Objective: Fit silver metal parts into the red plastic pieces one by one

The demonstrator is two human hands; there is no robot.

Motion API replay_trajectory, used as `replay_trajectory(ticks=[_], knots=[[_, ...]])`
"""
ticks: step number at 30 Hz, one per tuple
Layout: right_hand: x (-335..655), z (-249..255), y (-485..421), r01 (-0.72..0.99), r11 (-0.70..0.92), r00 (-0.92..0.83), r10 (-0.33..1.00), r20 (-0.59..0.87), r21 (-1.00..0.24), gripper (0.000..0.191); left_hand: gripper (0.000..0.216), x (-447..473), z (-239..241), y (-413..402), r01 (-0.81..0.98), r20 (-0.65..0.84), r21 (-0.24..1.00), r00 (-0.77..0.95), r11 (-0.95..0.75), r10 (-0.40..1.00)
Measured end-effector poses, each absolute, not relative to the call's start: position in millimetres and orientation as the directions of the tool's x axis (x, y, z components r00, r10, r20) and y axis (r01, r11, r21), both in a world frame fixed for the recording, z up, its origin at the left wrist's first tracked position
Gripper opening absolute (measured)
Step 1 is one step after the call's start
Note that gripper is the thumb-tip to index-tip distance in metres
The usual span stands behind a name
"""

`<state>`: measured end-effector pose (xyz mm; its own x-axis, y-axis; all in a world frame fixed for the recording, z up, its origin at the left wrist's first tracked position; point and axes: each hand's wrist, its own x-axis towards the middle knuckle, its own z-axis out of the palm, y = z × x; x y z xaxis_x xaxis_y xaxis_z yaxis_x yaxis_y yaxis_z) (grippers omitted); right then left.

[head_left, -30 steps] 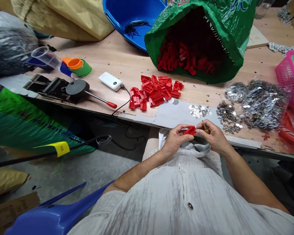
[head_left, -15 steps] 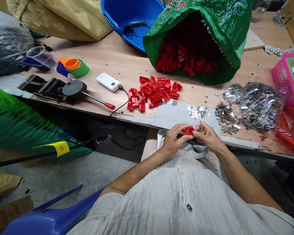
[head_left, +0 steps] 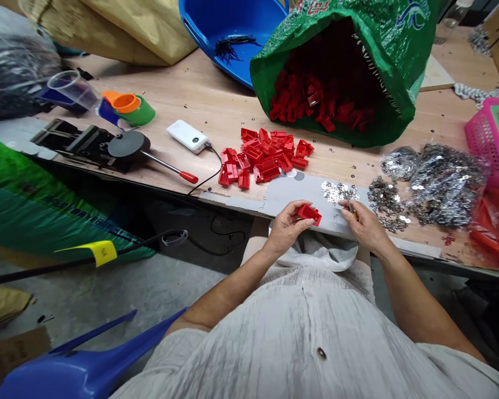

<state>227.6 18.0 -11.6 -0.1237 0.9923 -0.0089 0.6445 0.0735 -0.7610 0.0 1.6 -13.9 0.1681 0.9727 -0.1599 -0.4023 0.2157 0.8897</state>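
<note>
My left hand (head_left: 286, 226) is closed on a small red plastic part (head_left: 309, 213) at the table's front edge. My right hand (head_left: 363, 223) lies a little to the right, fingers pinched round a thin metal tool with a yellow handle (head_left: 352, 209), its tip near a small heap of shiny metal pieces (head_left: 336, 190) on a grey sheet (head_left: 291, 194). A pile of the same red parts (head_left: 264, 158) lies further back on the wooden table (head_left: 216, 111).
A green sack (head_left: 382, 66) full of red parts lies open at the back. Also there: a blue basin (head_left: 228, 27), clear bags of metal pieces (head_left: 436, 177), a pink basket (head_left: 488, 138), a white power bank (head_left: 188, 136), a black hand press (head_left: 108, 147) and stacked cups (head_left: 125, 108).
My hands have come apart. The left one has kept the red part. The right one has moved right and forward with the tool, toward the metal pieces.
</note>
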Motion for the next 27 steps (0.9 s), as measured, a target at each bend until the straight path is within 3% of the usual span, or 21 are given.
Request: replay_trajectory(ticks=[4,9,13,17,20,27], knots=[[221.8,-10.6,19.4,0.683,0.152,-0.17,0.984,0.047,-0.715,0.031,0.039,-0.7,-14.6,4.6,-0.398,-0.153,0.895,0.15,0.201,0.977],[210.0,-1.7,12.3,0.645,0.212,-0.274,0.961,0.037,-0.734,0.033,0.032,-4.2,-15.9,7.5,-0.226,-0.042,0.971,0.146,0.074,0.988],[201.8,0.6,5.7,0.596,0.126,-0.25,0.968,-0.034,-0.793,0.028,0.034,-4.7,-14.3,8.2,-0.213,-0.029,0.975,0.155,0.062,0.987],[195.4,-2.4,4.5,0.367,-0.042,-0.262,0.954,-0.147,-0.929,0.029,0.035,-1.7,-9.4,4.9,-0.2,0.006,0.979,0.182,0.031,0.983],[191.4,-2.5,4.7,0.241,-0.111,-0.244,0.955,-0.171,-0.964,0.031,0.031,0.4,-5.0,0.5,-0.077,0.092,0.994,0.198,-0.078,0.976],[185.7,-4.4,-2.3,0.158,-0.102,-0.228,0.964,-0.137,-0.982,0.032,0.026,6.9,-4.4,-10.6,0.15,0.342,0.919,0.163,-0.366,0.926]])
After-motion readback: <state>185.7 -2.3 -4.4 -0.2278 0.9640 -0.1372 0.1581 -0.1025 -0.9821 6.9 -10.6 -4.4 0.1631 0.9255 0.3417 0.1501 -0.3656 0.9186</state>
